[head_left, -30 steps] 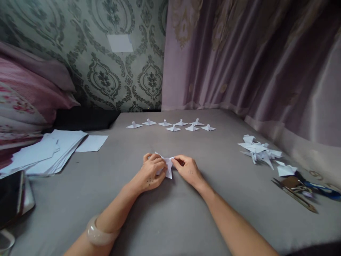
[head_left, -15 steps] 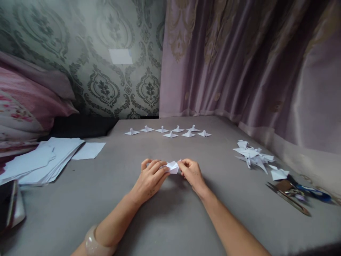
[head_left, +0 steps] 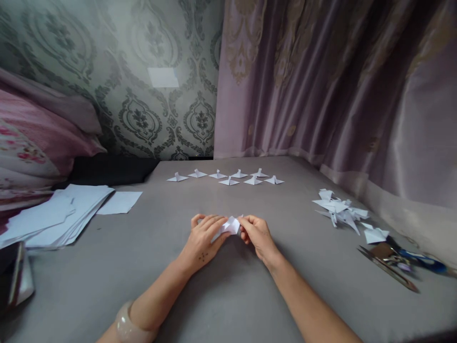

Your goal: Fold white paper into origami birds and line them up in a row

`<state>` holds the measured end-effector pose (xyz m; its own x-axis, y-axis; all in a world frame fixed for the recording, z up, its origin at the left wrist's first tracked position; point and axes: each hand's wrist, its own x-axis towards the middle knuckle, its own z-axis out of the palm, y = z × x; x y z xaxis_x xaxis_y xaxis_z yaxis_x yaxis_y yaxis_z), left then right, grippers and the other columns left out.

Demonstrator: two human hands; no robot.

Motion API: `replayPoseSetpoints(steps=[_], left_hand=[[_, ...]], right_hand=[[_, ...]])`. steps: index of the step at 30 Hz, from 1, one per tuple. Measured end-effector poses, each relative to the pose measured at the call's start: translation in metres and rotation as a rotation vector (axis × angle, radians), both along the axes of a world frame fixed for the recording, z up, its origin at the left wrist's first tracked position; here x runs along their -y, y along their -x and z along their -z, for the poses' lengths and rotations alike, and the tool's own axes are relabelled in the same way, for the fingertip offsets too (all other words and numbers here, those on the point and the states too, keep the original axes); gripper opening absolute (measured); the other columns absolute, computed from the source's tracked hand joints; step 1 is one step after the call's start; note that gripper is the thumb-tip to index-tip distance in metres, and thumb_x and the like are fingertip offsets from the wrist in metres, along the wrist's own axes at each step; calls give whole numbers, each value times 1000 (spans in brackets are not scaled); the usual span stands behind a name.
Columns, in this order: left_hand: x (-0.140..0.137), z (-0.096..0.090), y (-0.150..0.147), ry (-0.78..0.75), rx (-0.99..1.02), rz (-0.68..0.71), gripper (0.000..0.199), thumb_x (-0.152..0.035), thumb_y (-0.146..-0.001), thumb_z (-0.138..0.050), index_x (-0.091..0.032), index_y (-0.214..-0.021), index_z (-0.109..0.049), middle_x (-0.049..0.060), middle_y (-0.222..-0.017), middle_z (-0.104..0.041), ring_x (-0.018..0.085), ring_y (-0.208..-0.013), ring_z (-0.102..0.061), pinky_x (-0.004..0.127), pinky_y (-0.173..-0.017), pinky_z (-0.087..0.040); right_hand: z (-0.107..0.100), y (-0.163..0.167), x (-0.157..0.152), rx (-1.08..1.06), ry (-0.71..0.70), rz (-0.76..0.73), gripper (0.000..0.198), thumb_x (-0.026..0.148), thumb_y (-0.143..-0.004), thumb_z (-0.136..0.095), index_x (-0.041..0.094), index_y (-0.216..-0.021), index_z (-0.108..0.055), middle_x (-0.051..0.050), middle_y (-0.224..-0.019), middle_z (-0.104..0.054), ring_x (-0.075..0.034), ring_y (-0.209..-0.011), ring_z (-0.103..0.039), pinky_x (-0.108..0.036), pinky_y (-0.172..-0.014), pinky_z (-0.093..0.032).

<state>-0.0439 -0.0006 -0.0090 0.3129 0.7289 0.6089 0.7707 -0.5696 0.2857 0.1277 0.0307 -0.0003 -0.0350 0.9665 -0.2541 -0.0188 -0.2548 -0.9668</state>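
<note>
Between my hands, above the middle of the grey surface (head_left: 228, 295), is a small piece of folded white paper (head_left: 233, 226). My left hand (head_left: 206, 236) is closed on its left side, the thumb below and the fingers above. With thumb and forefinger my right hand (head_left: 255, 232) pinches the right end of the same paper. Part of the paper is hidden behind the left fingers. Beyond my hands stand several folded white paper figures (head_left: 253, 180) in two rough rows, each with flat wings and a raised middle.
A stack of white paper sheets (head_left: 82, 209) lies at the left, near a dark phone-like object (head_left: 10, 271). Toward the right edge are a heap of folded paper pieces (head_left: 339, 207), pointed scissors or tweezers (head_left: 391, 271) and a blue-handled tool (head_left: 423, 259). Curtains (head_left: 285, 95) hang behind.
My left thumb and fingers have shifted on the folded paper, and the left fingers now sit further apart around it. The right hand keeps its pinch, nearly in place.
</note>
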Motion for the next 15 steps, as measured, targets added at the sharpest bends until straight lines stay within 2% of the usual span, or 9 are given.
replayPoseSetpoints(steps=[2,4,7,10,13,15], left_hand=[[1,0,-1,-62,-6,-46,44,-29,-89,-54,-19,-130,-41,15,-123,-59,24,-115,-53,39,-99,-25],[2,-1,-1,-115,-7,-80,50,-29,-88,-55,-17,-133,-36,18,-127,-56,26,-120,-49,40,-99,-25],[3,-4,-1,-113,-53,-36,34,-26,-90,-53,-20,-122,-47,13,-116,-63,24,-112,-55,39,-98,-25],[4,-5,-1,-39,-58,-15,22,-23,-91,-49,-21,-113,-54,8,-105,-67,21,-102,-59,38,-96,-25],[3,-5,-3,16,43,-19,17,-22,-91,-48,-20,-102,-60,6,-94,-68,19,-91,-60,38,-94,-27],[3,-6,-4,89,205,-34,15,-26,-88,-52,-20,-93,-64,4,-87,-69,18,-83,-61,38,-94,-29]], right_hand=[[-1,-1,0,-38,31,26,27,40,-68,-63,16,-60,-52,6,-47,-49,-5,-39,-43,-16,-35,-28],[-2,-1,-1,-87,68,53,25,38,-66,-64,16,-61,-53,5,-49,-51,-5,-39,-44,-16,-34,-28],[-2,-2,-2,-156,129,58,23,36,-65,-65,15,-64,-55,4,-54,-55,-5,-40,-46,-15,-34,-27],[0,-3,-2,-208,180,24,20,33,-66,-64,14,-68,-57,2,-59,-58,-5,-41,-47,-15,-34,-27],[1,-2,-1,-276,217,-8,20,33,-67,-65,14,-72,-59,1,-60,-59,-5,-41,-48,-16,-35,-27],[-2,-3,-1,-331,212,-36,24,37,-68,-67,15,-74,-60,1,-60,-60,-6,-42,-48,-16,-36,-27]])
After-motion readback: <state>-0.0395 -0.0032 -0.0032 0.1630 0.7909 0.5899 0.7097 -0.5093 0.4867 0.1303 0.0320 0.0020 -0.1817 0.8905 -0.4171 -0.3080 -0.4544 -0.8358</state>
